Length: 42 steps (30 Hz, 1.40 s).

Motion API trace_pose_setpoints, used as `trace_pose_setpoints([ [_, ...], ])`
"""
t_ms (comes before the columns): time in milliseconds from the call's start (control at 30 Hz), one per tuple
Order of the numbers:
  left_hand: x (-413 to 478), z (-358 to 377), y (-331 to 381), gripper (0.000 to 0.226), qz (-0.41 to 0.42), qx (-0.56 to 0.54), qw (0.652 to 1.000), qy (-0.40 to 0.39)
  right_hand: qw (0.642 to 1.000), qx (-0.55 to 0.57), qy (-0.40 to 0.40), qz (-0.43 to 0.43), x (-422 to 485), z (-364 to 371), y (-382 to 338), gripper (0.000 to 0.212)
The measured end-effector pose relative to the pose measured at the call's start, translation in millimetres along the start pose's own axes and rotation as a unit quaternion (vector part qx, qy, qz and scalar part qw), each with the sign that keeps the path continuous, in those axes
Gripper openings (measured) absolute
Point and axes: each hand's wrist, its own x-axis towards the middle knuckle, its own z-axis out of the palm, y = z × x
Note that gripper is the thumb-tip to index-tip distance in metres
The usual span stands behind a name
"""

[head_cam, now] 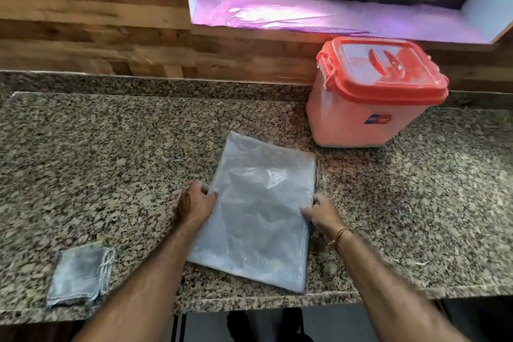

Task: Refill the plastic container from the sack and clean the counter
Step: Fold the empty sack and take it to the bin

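A small folded cloth [80, 275] lies at the near left of the granite counter [111, 147]. In the middle, the flat sack [258, 211] lies with its long axis running near to far, your left hand [197, 203] pinching its left edge and your right hand [322, 214] its right. The plastic container [372, 97], red lid on, stands far right, nearer your right hand; its contents, and the sack's, are hard to make out.

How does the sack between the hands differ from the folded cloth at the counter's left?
The sack is much larger than the cloth. The sack looks glossy; the cloth is matte with loose threads. The left hand and right hand hold the sack's sides; the cloth lies untouched. Both are grey-blue and flat on the counter.
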Motion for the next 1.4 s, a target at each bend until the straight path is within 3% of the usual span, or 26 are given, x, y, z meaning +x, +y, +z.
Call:
trace_pose_setpoints([
  [167,1,3,-6,0.039,-0.016,-0.052,0.998,-0.013,0.996,-0.070,0.045,-0.033,0,-7,9,0.011],
  [300,8,5,-20,0.023,-0.061,-0.121,0.989,-0.052,1.000,0.007,0.007,0.026,0,-12,7,0.021],
  [367,6,5,-25,0.016,-0.102,-0.157,0.980,-0.073,0.991,0.069,-0.054,0.103,-8,-12,3,0.015],
  [467,1,-2,-22,0.012,-0.127,-0.198,0.969,-0.077,0.980,0.139,-0.077,0.121,-12,-12,-4,0.013],
  [567,1,-20,-7,0.002,-0.135,-0.300,0.941,-0.078,0.966,0.240,-0.063,0.074,-6,-21,-30,0.021],
  [800,-8,-83,45,0.029,-0.018,-0.432,0.901,-0.044,0.934,0.353,-0.021,-0.052,-13,-59,-118,0.032],
  [933,-27,-74,37,0.045,0.017,-0.368,0.929,-0.030,0.948,0.313,-0.017,-0.056,-18,-62,-94,0.022],
  [1033,-44,-47,6,0.042,0.015,-0.288,0.953,-0.097,0.972,0.230,-0.025,-0.033,-22,-59,-35,0.015],
  [1133,-63,-19,-21,0.036,-0.016,-0.126,0.969,-0.211,0.995,0.096,-0.015,-0.007,-24,-51,30,0.024],
  [1200,-70,0,-28,0.042,-0.002,0.008,0.982,-0.187,1.000,0.011,-0.016,-0.010,-11,-46,71,0.022],
  [1233,-72,10,-29,0.060,0.029,0.071,0.989,-0.125,1.000,-0.017,-0.018,-0.018,-6,-45,85,0.017],
  [1300,-72,23,-26,0.103,0.168,0.153,0.974,-0.001,0.997,-0.063,-0.016,-0.028,-16,-50,80,0.016],
  [1333,-70,28,-22,0.109,0.246,0.187,0.951,0.016,0.996,-0.081,-0.006,-0.023,-24,-54,71,0.018],
  [1400,-68,38,-10,0.099,0.320,0.266,0.908,-0.035,0.996,-0.074,0.042,-0.002,-31,-59,63,0.022],
])
